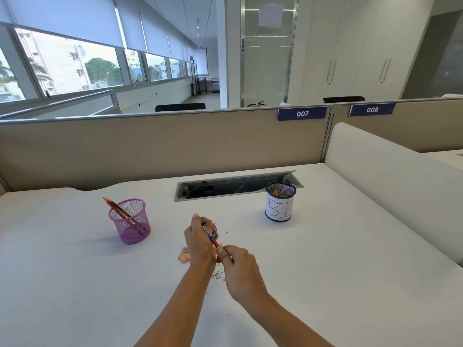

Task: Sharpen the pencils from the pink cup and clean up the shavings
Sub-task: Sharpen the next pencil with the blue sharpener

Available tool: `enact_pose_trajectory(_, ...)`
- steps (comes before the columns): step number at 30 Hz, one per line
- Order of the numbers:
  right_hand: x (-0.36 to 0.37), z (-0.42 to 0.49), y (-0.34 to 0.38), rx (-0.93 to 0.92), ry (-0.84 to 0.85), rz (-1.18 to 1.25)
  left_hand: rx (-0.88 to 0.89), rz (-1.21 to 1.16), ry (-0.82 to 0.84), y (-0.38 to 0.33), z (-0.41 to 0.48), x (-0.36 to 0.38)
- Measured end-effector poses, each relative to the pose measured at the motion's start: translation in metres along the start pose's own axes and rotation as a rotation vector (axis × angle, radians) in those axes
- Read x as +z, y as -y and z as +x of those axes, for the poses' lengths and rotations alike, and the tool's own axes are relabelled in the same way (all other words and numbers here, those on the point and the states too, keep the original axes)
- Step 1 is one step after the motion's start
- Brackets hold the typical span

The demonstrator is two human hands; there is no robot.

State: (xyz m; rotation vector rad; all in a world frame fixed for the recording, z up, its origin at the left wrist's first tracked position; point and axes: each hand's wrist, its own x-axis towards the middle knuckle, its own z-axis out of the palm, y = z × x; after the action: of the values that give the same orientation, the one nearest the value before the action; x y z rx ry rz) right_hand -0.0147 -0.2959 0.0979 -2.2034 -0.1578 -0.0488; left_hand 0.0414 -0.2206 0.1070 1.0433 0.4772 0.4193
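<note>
Holding a red pencil (216, 242) just above the middle of the bench (75, 284), tip aimed toward 11 o'clock and pushed into a blue sharpener (207, 230). Pinching the pencil's rear end with the right hand (239, 264), thumb and curled fingers closed round it. Gripping the sharpener in the left hand (199, 242), fingers wrapped round it. Beside the left hand, toward 8 o'clock, curled shavings (185, 256) on the bench; at 6 o'clock of the pencil, fine crumbs (217, 274). At 9 o'clock, well apart, a pink cup (130, 221) of mesh with other pencils (117, 209) leaning toward 10 o'clock. At 2 o'clock, a black cup (279, 201) wrapped in paper marked "BI", something orange inside, just in front of an open cable slot (235, 185). Beyond, a beige partition (162, 146) with tags 007 and 008.
</note>
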Motion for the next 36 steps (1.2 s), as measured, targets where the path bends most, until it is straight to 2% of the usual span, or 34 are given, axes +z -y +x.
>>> enact_pose_trajectory(3,-0.006,0.003,0.006,0.158,0.132,0.293,-0.03,-0.057,0.072,0.0,0.004,0.0)
enact_pose_trajectory(5,-0.014,0.003,0.01,0.335,0.245,0.518,-0.048,-0.097,0.129,0.002,0.008,-0.002)
enact_pose_trajectory(8,-0.028,0.008,0.011,0.63,0.507,0.885,-0.073,-0.159,0.187,0.005,0.011,-0.005)
enact_pose_trajectory(11,-0.034,0.013,0.005,0.717,0.661,1.076,-0.083,-0.131,0.208,0.008,0.01,-0.005)
enact_pose_trajectory(13,-0.034,0.014,0.003,0.704,0.674,1.051,-0.074,-0.078,0.188,0.007,0.01,-0.004)
enact_pose_trajectory(15,-0.032,0.013,0.002,0.612,0.6,0.91,-0.066,-0.022,0.134,0.007,0.012,-0.005)
enact_pose_trajectory(18,-0.025,0.012,-0.003,0.288,0.335,0.489,-0.035,0.066,0.048,0.009,0.013,-0.007)
enact_pose_trajectory(22,-0.014,0.004,-0.012,-0.192,-0.057,-0.214,0.03,0.076,-0.069,0.008,0.009,-0.005)
enact_pose_trajectory(23,-0.011,0.001,-0.017,-0.219,-0.132,-0.374,0.041,0.07,-0.095,0.006,0.006,-0.004)
enact_pose_trajectory(24,-0.011,0.0,-0.015,-0.207,-0.129,-0.418,0.046,0.067,-0.116,0.006,0.005,-0.003)
enact_pose_trajectory(27,-0.004,0.004,-0.015,-0.341,-0.172,-0.477,0.048,0.08,-0.137,0.007,0.006,-0.004)
enact_pose_trajectory(30,0.001,0.002,-0.014,-0.278,-0.207,-0.418,0.079,0.079,-0.103,0.007,0.009,-0.007)
enact_pose_trajectory(33,0.001,0.006,-0.012,-0.11,-0.024,-0.116,0.051,0.08,-0.075,0.007,0.011,-0.007)
enact_pose_trajectory(36,-0.006,0.006,-0.003,0.039,0.086,0.128,0.009,0.047,-0.036,0.007,0.01,-0.008)
